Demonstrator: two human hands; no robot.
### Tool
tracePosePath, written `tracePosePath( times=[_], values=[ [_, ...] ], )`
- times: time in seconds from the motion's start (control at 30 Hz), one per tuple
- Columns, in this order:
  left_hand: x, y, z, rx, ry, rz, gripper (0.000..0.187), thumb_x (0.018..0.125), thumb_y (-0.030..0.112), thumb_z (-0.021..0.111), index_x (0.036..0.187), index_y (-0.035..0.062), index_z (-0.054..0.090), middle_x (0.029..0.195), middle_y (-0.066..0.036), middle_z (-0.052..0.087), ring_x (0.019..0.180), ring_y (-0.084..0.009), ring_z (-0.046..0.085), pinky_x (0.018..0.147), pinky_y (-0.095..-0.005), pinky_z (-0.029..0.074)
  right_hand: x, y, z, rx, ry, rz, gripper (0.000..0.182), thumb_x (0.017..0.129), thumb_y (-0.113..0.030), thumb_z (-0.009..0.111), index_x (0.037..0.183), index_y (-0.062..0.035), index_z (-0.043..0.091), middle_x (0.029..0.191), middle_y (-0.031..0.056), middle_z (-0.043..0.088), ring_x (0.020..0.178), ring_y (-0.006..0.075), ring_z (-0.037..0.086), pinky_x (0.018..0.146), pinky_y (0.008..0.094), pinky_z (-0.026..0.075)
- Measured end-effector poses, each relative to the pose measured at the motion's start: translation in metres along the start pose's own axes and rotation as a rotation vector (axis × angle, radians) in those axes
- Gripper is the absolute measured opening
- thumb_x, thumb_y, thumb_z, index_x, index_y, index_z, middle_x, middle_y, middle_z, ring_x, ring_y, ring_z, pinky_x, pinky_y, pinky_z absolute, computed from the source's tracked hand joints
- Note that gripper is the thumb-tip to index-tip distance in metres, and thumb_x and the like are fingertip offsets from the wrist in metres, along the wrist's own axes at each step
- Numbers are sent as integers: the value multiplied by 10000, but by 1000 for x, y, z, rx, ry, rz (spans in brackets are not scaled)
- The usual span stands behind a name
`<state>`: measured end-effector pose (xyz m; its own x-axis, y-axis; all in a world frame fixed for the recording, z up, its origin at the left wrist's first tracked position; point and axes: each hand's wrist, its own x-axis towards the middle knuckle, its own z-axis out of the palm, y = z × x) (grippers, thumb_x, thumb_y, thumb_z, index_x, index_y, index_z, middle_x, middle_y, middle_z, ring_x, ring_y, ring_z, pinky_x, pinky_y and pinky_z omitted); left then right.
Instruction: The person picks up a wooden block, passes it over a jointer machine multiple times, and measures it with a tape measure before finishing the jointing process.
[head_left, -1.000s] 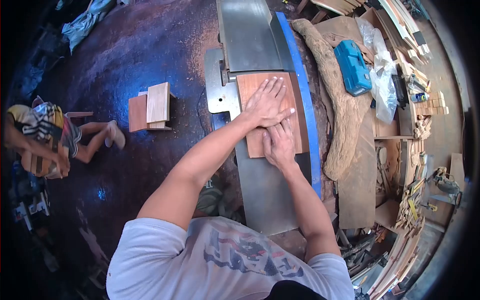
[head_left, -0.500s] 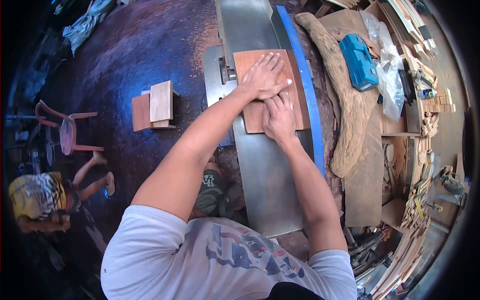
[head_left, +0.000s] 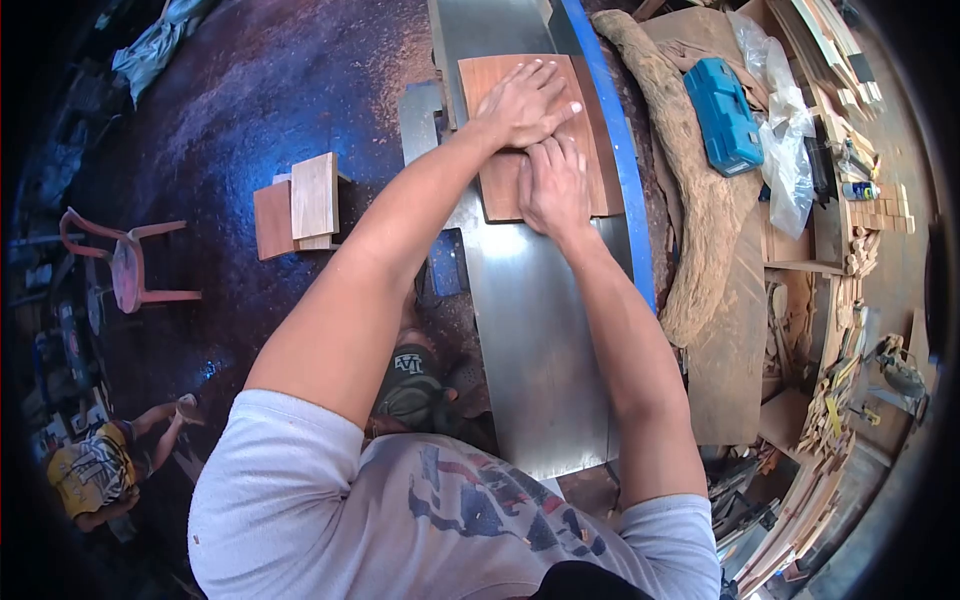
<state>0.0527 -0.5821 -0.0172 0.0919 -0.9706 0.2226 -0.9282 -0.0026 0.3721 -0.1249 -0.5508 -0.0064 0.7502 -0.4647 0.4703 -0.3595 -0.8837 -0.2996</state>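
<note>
A reddish-brown wooden board (head_left: 500, 190) lies flat on a long metal machine table (head_left: 540, 330), its right edge beside the blue-edged fence (head_left: 612, 130). My left hand (head_left: 526, 104) rests on the board's upper part with its fingers spread. Just below it, my right hand (head_left: 556, 188) lies on the lower part of the board, fingers stretched forward and the fingertips close to my left hand. Both palms face down, and neither hand is wrapped round anything.
Boards (head_left: 315, 195) are stacked on the floor at left, near a red chair (head_left: 127, 265). A person in yellow (head_left: 92, 470) is at the lower left. Right of the machine lie a driftwood log (head_left: 690, 200), a teal case (head_left: 722, 118) and wood pieces (head_left: 880, 210).
Both my hands and the board have moved forward along the metal table, away from my body. The person in yellow appears lower and farther off.
</note>
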Motion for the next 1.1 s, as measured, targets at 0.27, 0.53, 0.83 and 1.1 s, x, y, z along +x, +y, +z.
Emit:
tracePosePath(
  times=[0.27,0.53,0.83,1.1],
  values=[
    [37,-40,6,-19,76,6,774,1074,673,309,1513,97,582,1674,-163,405,1581,-353,314,1318,-468,224,42,15,20,-65,-7,-17,236,951,-165,632,1134,-16,624,1189,190,634,1180,404,561,976,539,432],
    [56,-58,-12,-65,63,1,689,1095,597,340,1492,95,595,1660,-198,418,1569,-381,321,1317,-472,227,73,27,36,-107,-24,-26,266,954,-203,634,1149,-23,612,1219,197,621,1171,399,556,980,540,423],
    [73,-73,-18,-105,53,-27,707,1092,618,315,1520,123,581,1670,-179,411,1575,-366,314,1320,-467,223,97,34,42,-125,-73,-21,255,965,-228,632,1119,-26,613,1159,187,610,1111,391,558,934,531,418],
    [103,-103,-29,-148,39,-36,702,1082,627,346,1487,123,619,1665,-185,417,1563,-381,335,1311,-471,247,137,45,57,-173,-109,-7,266,981,-240,622,1131,-21,601,1151,192,599,1111,391,559,953,531,423]
  ],
)
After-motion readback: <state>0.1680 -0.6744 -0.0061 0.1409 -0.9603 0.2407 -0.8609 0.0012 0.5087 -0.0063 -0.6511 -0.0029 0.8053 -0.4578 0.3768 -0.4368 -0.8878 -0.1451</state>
